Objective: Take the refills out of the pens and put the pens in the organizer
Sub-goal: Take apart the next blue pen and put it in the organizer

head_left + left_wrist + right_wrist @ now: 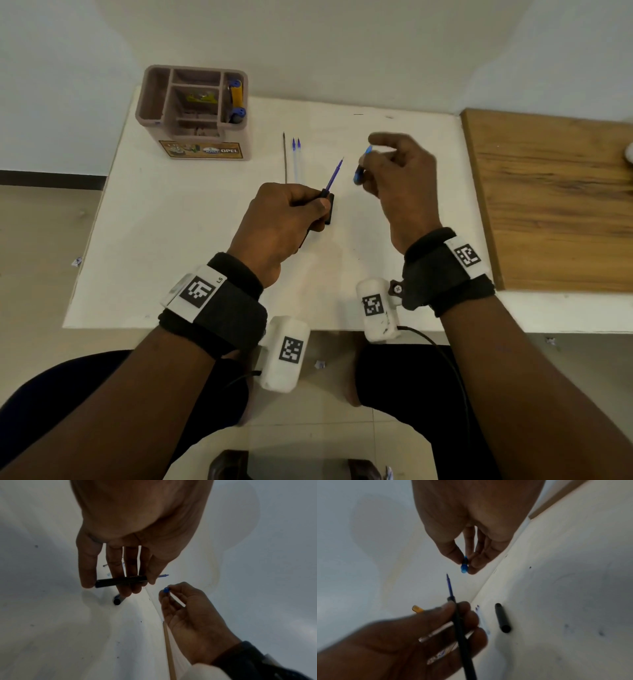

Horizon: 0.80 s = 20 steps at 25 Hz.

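Note:
My left hand [291, 209] grips a black pen barrel [120, 581] [462, 631] above the white table. A blue refill [334, 174] [449, 585] sticks out of the barrel's open front end. My right hand [390, 171] pinches a small blue tip piece [362, 166] [464, 565] [166, 589] just right of the refill's point, apart from it. A black cap [502, 618] [118, 600] lies on the table under my left hand. Three loose refills [294, 159] lie side by side further back. The brown organizer [195, 109] stands at the back left with a yellow and blue pen [236, 99] in its right slot.
A wooden board [555, 202] adjoins the table [191, 240] on the right. The wall runs close behind the table. My knees and the tiled floor [325, 428] lie below the front edge.

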{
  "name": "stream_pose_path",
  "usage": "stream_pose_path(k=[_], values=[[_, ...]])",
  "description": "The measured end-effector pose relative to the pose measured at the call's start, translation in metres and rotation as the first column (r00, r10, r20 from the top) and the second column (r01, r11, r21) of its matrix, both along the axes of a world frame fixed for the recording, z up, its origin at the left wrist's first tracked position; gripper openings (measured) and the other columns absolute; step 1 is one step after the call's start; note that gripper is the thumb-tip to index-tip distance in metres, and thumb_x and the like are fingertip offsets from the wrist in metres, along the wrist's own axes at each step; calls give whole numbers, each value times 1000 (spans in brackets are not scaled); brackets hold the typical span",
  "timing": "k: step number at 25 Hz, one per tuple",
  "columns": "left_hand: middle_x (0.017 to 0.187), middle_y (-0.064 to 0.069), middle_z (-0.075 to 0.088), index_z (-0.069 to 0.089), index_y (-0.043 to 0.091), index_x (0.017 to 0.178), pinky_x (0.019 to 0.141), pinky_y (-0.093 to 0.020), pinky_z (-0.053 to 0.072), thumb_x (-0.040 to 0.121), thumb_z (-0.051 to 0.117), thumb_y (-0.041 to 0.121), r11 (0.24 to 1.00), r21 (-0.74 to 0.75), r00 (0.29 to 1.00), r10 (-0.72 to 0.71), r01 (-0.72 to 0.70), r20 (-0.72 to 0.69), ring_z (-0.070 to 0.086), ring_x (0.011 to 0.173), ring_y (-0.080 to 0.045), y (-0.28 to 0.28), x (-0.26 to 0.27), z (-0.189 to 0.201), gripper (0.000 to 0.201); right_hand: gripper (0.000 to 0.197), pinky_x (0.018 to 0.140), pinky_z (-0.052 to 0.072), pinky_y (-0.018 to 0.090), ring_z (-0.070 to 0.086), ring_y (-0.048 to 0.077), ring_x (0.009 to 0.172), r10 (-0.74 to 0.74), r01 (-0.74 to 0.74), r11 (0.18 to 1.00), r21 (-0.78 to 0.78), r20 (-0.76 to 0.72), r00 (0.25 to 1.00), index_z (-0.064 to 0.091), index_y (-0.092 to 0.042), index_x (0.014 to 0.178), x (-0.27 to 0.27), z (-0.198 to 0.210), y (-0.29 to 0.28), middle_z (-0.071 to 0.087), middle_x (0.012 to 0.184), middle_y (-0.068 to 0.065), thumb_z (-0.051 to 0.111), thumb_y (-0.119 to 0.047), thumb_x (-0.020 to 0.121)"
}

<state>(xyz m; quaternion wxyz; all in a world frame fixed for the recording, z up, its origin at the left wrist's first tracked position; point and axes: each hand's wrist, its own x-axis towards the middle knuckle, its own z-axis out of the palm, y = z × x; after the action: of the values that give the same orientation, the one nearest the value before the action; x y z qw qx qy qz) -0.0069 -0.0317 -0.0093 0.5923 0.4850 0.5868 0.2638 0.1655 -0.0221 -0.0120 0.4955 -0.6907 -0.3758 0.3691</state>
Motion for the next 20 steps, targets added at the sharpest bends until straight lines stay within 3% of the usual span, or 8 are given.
stream_pose_path(k=[3,6,11,20], values=[[99,1,78,74,17,119,61,-19,48,98,65,28,999,-8,999,-33,33,-11,75,92,-13,-2,5,-1,25,26,88,64,37,77,19,78,-19,31,992,118,-101,995,71,-12,118,1,9,0,77,89,15,62,-4,94],[99,0,77,74,16,120,61,-16,46,98,65,27,999,-14,999,-37,37,-16,74,90,-13,-2,9,-1,26,24,91,63,41,79,20,81,2,9,989,149,-74,997,70,-13,118,-1,8,-1,77,93,13,65,-7,95],[99,1,78,73,16,121,60,-14,46,99,65,28,999,-13,999,-43,43,-28,74,88,-12,-2,11,-3,27,24,88,64,35,79,18,82,-22,30,985,170,-49,999,69,-13,121,1,7,-1,77,98,12,66,-11,97],[97,3,78,73,20,118,69,-31,56,99,62,32,999,11,998,-35,36,-47,74,92,-12,0,11,2,24,24,84,63,35,78,14,78,115,-126,986,106,109,987,72,-16,115,-8,0,-3,77,90,2,68,-11,92]])
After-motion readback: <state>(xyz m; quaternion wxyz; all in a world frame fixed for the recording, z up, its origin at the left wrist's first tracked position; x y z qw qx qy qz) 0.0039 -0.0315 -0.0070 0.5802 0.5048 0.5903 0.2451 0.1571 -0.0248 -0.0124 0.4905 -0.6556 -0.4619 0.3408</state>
